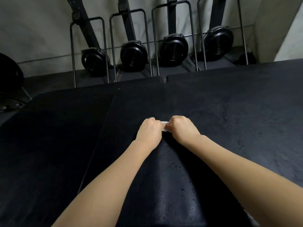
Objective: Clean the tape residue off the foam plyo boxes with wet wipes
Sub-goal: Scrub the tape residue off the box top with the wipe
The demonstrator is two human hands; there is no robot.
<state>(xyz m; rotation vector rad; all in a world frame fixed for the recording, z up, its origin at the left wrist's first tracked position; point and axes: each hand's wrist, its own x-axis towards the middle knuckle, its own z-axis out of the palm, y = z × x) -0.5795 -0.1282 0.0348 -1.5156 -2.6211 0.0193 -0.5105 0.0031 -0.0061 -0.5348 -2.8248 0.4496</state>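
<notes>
Black foam plyo boxes fill the lower view; the one in front of me has a textured top with small pale specks and a wet sheen near my arms. My left hand and my right hand meet at the middle of it, fingers curled. Between them a small white wet wipe shows, gripped by both hands and mostly hidden under the fingers. A second box lies to the left, split from the first by a seam.
Several black rowing machines stand upright against the pale wall behind the boxes, with thin metal frames. Another box top lies at the back right. A dark round object sits at the far left.
</notes>
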